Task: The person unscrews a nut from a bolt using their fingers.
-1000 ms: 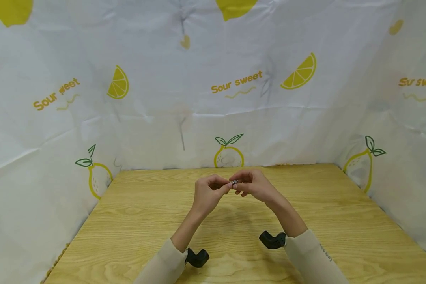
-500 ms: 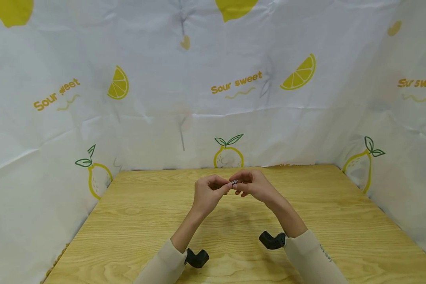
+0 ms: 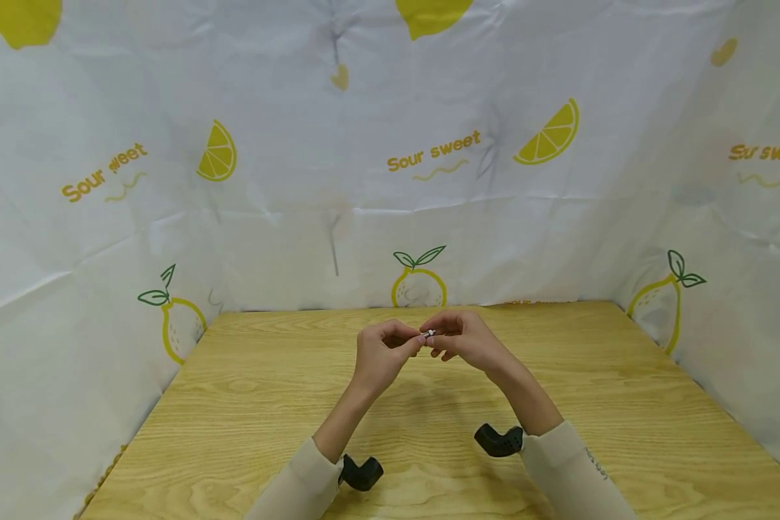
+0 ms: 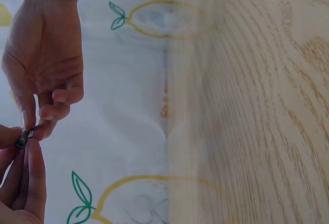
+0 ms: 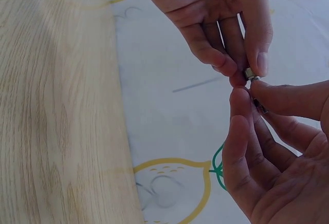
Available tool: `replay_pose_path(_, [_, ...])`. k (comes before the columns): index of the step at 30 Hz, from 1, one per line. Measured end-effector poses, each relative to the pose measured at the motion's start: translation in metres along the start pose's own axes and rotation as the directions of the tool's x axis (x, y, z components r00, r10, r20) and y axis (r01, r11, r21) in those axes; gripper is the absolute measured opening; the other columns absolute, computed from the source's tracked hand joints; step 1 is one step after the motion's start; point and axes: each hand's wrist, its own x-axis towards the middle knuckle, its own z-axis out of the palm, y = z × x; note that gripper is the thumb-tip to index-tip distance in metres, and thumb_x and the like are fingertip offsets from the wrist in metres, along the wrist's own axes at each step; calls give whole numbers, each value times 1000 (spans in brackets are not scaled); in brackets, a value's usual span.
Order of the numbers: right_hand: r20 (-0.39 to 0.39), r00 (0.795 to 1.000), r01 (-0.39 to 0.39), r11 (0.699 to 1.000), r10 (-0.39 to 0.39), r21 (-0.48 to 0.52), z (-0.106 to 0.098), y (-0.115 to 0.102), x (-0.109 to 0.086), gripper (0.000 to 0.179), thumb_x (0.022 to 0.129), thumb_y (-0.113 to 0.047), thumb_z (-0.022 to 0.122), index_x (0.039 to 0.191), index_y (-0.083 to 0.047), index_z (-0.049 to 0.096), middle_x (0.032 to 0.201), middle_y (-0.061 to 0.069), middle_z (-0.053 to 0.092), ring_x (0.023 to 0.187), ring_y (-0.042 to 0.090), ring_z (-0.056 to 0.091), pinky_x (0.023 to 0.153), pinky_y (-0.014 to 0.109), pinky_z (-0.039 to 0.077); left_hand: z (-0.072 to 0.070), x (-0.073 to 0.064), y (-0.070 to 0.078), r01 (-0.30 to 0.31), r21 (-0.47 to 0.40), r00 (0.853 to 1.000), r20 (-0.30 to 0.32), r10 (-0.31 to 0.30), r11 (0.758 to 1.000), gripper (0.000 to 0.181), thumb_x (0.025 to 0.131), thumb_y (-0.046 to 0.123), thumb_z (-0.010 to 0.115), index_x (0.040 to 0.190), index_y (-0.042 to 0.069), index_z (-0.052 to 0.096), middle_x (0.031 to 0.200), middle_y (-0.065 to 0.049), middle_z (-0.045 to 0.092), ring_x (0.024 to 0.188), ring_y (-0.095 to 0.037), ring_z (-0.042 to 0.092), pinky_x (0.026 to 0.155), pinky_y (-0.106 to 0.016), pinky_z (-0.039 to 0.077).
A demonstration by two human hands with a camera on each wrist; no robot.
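Both hands meet over the table and hold a small silvery metal fitting (image 3: 430, 334) between their fingertips. My left hand (image 3: 378, 357) pinches its near end with thumb and forefinger. From the other side my right hand (image 3: 469, 343) pinches it, its remaining fingers loosely bent. In the right wrist view a short ribbed metal cylinder (image 5: 250, 73) shows at the left thumb, and a dark, thread-like end (image 5: 261, 106) sticks out below the right thumb. Fingers cover the middle, so I cannot tell whether it is one piece or two joined ones.
The wood-grain table (image 3: 266, 404) spreads beneath the hands. White cloth (image 3: 299, 238) printed with lemons stands behind it and along both sides. Each beige sleeve has a black curved mount at the cuff, the left mount (image 3: 362, 474) and the right mount (image 3: 497, 440).
Both hands keep the same place and grip. The glint on the metal fitting varies slightly; no other movement is visible.
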Motion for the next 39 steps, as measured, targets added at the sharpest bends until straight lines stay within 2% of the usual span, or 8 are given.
replay_pose_path(3, [2, 1000, -2, 1000, 2, -2, 0, 0, 0, 29, 98, -14, 71, 121, 4, 69, 92, 4, 74, 80, 16, 69, 71, 31, 61, 0, 0, 0, 7, -3, 1000, 1, -7, 1000, 3, 91, 9, 79, 90, 6, 81, 88, -14, 78, 70, -22, 74, 66, -25, 61])
replay_pose_path(6, [4, 1000, -1, 1000, 1, -4, 0, 0, 0, 29, 99, -13, 70, 122, 4, 68, 93, 5, 74, 80, 17, 69, 71, 31, 61, 0, 0, 2, 11, -14, 1000, 6, -11, 1000, 4, 91, 9, 79, 90, 5, 81, 88, -15, 78, 73, -32, 75, 66, -25, 61])
replay_pose_path(10, [6, 1000, 4, 1000, -4, -8, -1, 0, -1, 28, 99, -12, 69, 122, 4, 68, 94, 6, 74, 81, 22, 70, 71, 31, 61, 1, -1, 4, 13, -30, 1000, 10, -13, 999, 5, 91, 9, 79, 90, 5, 80, 87, -17, 77, 74, -41, 73, 66, -25, 61])
replay_pose_path(19, [8, 1000, 6, 1000, -6, -9, -1, 1, -1, 28, 99, -13, 69, 122, 4, 69, 94, 5, 74, 83, 23, 70, 71, 32, 62, 1, -1, 3, 22, -17, 1000, 1, -22, 1000, 5, 91, 10, 80, 89, 6, 80, 86, -15, 78, 71, -27, 74, 66, -25, 62])
replay_pose_path(23, [-4, 1000, -8, 1000, 8, -22, -2, -1, -2, 28, 99, -18, 70, 122, -1, 70, 97, 8, 74, 85, 26, 71, 74, 35, 62, 2, -1, 2, 17, -14, 1000, -7, -17, 1000, 7, 91, 12, 80, 90, 5, 80, 87, -16, 78, 73, -30, 75, 67, -25, 62])
replay_pose_path(28, [-16, 1000, -3, 1000, 3, -16, -4, -2, -2, 31, 103, -23, 66, 122, 2, 70, 106, 17, 74, 85, 20, 70, 78, 39, 63, 2, -1, 2, 22, -16, 1000, -7, -22, 1000, 8, 92, 13, 80, 91, 6, 81, 89, -16, 78, 76, -38, 75, 66, -24, 61])
replay_pose_path(34, [-26, 999, 30, 1000, -30, -6, -4, -2, -2, 29, 103, -14, 64, 124, 6, 68, 110, 20, 73, 83, 15, 70, 76, 36, 62, 0, 0, 4, 14, -1, 1000, -8, -14, 1000, 4, 91, 11, 80, 91, 7, 81, 90, -14, 78, 75, -28, 76, 67, -25, 62])
replay_pose_path(39, [-23, 999, 22, 1000, -22, -11, -5, -2, -3, 33, 101, -13, 67, 127, 8, 66, 114, 24, 72, 85, 18, 71, 73, 31, 61, 0, -1, 5, 23, -8, 1000, -5, -23, 1000, 4, 91, 10, 80, 91, 7, 81, 91, -14, 78, 75, -26, 75, 68, -24, 62])
